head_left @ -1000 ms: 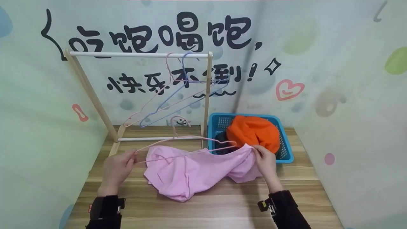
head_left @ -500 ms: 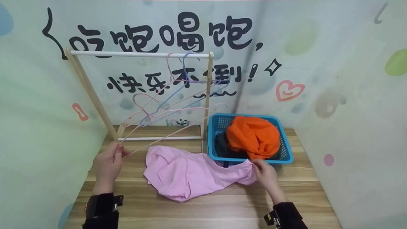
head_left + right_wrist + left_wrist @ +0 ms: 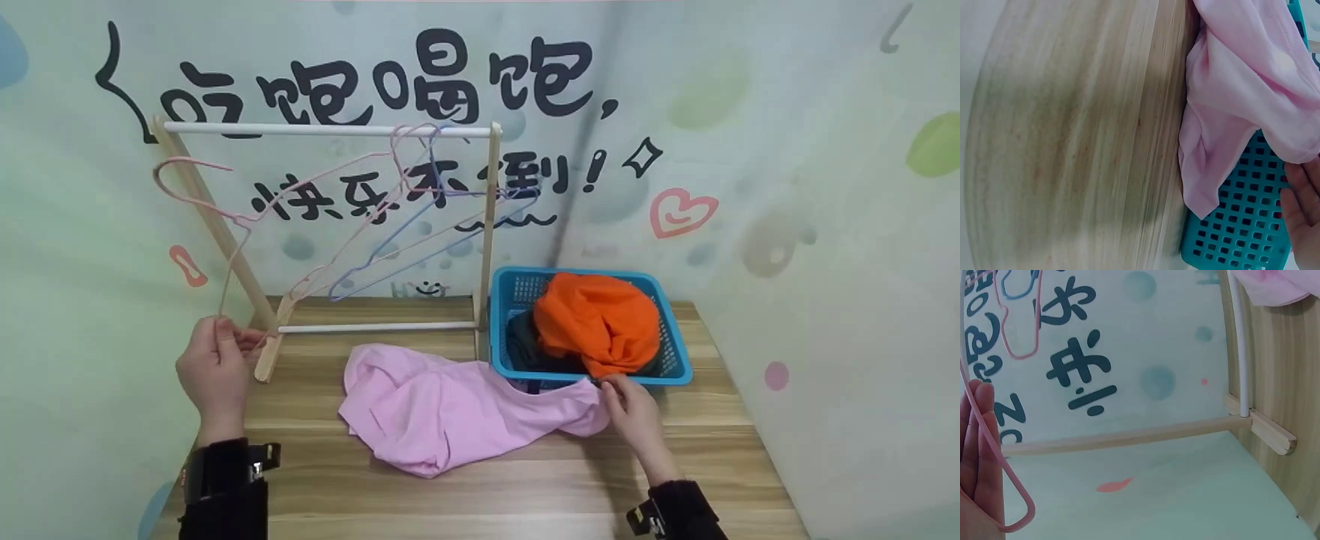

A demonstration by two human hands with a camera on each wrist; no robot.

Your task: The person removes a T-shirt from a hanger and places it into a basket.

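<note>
My left hand (image 3: 214, 367) grips a pink hanger (image 3: 244, 219) by one end, raised at the left in front of the rack's upright. Its hook points up and left, while the far arm reaches toward the top bar. In the left wrist view the hanger's rounded end (image 3: 1030, 512) sticks out past the fingers. A pink shirt (image 3: 442, 420) lies crumpled on the wooden table. With thumb and fingers, my right hand (image 3: 634, 416) pinches its right edge, just in front of the basket. Seen from the right wrist, part of the shirt (image 3: 1230, 101) drapes against the basket's side.
A wooden rack with a white top bar (image 3: 300, 129) stands at the back left. A pink and a blue hanger (image 3: 433, 161) hang at the bar's right end. The blue basket (image 3: 679, 352) at the back right holds an orange cloth (image 3: 600, 315) and dark cloth (image 3: 523, 341).
My left hand has drawn the pink hanger left and up, away from above the shirt, and it has turned steeper. My right hand has lowered the shirt's edge slightly toward the table.
</note>
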